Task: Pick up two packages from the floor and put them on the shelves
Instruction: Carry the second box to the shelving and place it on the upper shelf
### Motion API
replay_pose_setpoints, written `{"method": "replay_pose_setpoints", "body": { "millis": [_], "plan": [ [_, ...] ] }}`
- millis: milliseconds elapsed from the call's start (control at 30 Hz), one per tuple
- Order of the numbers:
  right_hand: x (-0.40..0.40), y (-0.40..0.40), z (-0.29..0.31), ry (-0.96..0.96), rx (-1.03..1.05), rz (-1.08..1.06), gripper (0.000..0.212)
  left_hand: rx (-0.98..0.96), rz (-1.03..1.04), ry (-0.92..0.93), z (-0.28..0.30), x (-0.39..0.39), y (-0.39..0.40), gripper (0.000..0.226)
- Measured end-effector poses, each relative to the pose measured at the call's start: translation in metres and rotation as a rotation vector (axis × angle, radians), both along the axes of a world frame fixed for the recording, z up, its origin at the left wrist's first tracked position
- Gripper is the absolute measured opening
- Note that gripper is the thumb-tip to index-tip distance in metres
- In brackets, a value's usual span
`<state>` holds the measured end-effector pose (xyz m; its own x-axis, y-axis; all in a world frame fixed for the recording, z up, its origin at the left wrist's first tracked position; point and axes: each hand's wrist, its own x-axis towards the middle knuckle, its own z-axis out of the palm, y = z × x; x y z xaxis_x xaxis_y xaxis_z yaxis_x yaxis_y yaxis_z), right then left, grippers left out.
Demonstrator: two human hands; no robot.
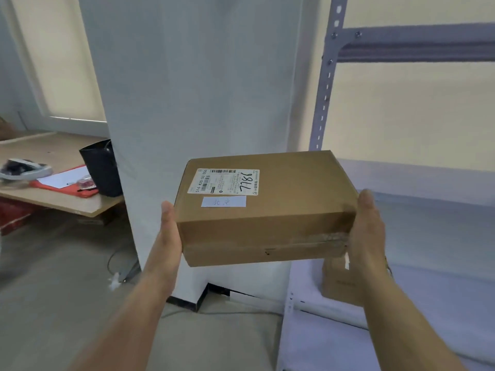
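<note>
A brown cardboard package [270, 210] with a white shipping label marked "7786" is held level in mid-air at the centre of the head view. My left hand [168, 226] presses flat against its left end and my right hand [367, 226] presses against its right end. The grey metal shelves [428, 210] stand to the right, and the package's right end reaches over the edge of a shelf board. A second brown package [337, 282] rests on a lower shelf board, partly hidden behind my right forearm.
A white pillar [198, 89] stands straight ahead behind the package. The shelf's perforated upright [325, 84] rises on the right. On the left a low wooden table [53, 153] carries a dark bag [103, 170], a red folder and papers. A cable lies on the grey floor [67, 277].
</note>
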<state>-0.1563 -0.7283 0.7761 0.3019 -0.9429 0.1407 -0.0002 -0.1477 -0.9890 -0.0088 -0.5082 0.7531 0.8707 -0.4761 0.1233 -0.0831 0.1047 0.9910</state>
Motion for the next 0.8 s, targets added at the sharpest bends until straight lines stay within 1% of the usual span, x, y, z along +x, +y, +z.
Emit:
{"method": "replay_pose_setpoints", "body": {
  "millis": [100, 200, 267, 400, 567, 733, 800],
  "plan": [
    [-0.029, -0.023, 0.015, -0.005, -0.020, -0.103, 0.051, 0.007, -0.082, -0.042, 0.015, -0.011, -0.034, 0.067],
    [-0.052, -0.046, 0.028, -0.001, -0.066, -0.169, 0.054, 0.001, -0.153, -0.066, 0.029, -0.022, -0.067, 0.077],
    [-0.068, -0.061, 0.036, -0.003, -0.083, -0.205, 0.055, -0.008, -0.192, -0.084, 0.038, -0.030, -0.091, 0.079],
    [-0.096, -0.094, 0.045, -0.018, -0.092, -0.263, 0.053, -0.010, -0.266, -0.102, 0.052, -0.048, -0.138, 0.078],
    [-0.130, -0.141, 0.051, -0.017, -0.101, -0.352, 0.061, 0.002, -0.337, -0.138, 0.062, -0.068, -0.200, 0.075],
    [-0.151, -0.194, 0.058, 0.000, -0.104, -0.386, 0.065, 0.041, -0.390, -0.159, 0.066, -0.078, -0.258, 0.077],
    [-0.155, -0.217, 0.061, -0.002, -0.086, -0.379, 0.062, 0.051, -0.391, -0.168, 0.069, -0.077, -0.280, 0.079]
  ]
}}
